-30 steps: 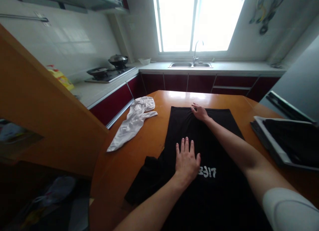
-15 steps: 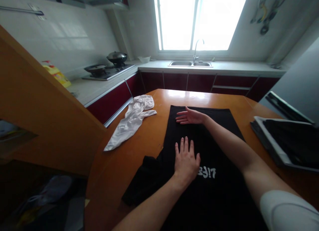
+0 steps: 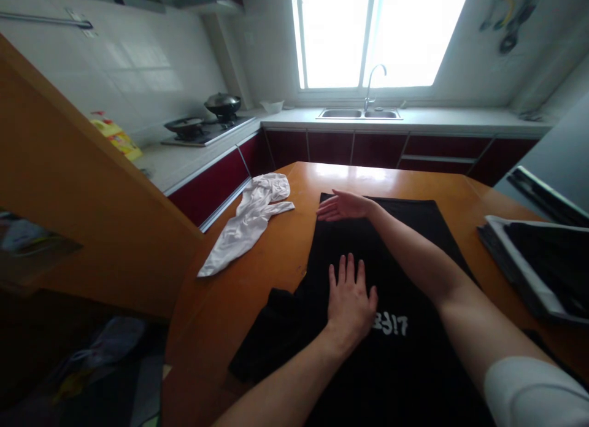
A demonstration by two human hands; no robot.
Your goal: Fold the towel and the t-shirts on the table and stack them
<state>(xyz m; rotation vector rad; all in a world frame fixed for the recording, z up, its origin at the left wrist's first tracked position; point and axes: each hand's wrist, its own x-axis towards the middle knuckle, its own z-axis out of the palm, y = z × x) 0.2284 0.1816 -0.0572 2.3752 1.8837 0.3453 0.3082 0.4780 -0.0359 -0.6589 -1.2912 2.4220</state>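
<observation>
Black shirt (image 3: 409, 365): spread on the counter (image 3: 248, 286), under the left hand's fingers and reaching past the right's to its hem. From where I stand, the body appears largely flat, with no fold across it. Clothes pile (image 3: 552, 249): well right of all fingers, seemingly folded. White garment (image 3: 248, 227): left of the right fingers, rumpled and unfolded. Black sleeve (image 3: 271, 335): left of the left fingers, bunched, not straightened. Left hand (image 3: 352, 304): fingers wide, palm down, gripping nothing. Right hand (image 3: 343, 206): fingers extended, narrowly spaced, empty; contact unconfirmed. White print (image 3: 391, 324): beside the left thumb.
</observation>
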